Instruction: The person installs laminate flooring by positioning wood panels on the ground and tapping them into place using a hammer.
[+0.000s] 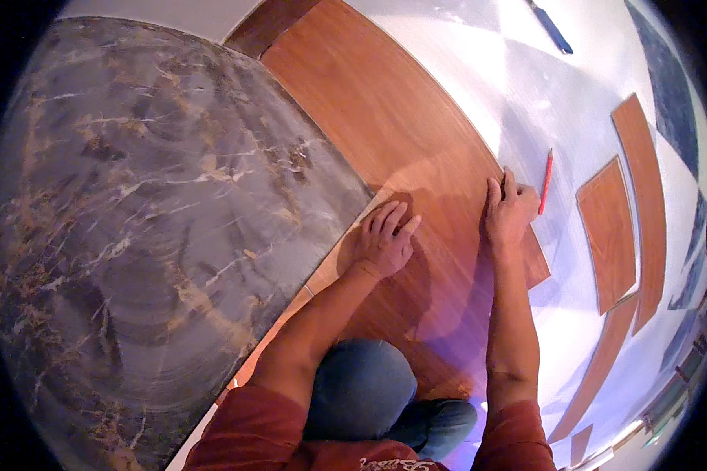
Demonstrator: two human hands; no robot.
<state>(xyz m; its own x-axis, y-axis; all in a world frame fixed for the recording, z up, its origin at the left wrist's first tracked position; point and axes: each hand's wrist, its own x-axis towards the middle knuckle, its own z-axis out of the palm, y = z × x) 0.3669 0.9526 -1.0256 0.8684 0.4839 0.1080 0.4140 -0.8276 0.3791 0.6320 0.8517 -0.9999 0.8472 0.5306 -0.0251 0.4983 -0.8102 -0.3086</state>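
Wood-look floor planks (369, 94) in reddish brown run alongside a grey marble-patterned surface (149, 196). My left hand (386, 242) lies on the planks close to the marble edge, palm down, fingers spread, holding nothing. At the outer edge of the planks, my right hand (514, 210) has its thumb on top and its other fingers bent over the rim, gripping it. Just beyond the right hand, a red pencil (547, 180) rests on the white sheet. My knees are bent over the planks between my forearms.
To the right lie a short cut plank (609, 235), a long narrow strip (646, 212) and another strip (601, 369). A blue-handled knife or similar tool (554, 31) lies on the white underlay (558, 102) at the far side. A pale wall (173, 16) borders the back left.
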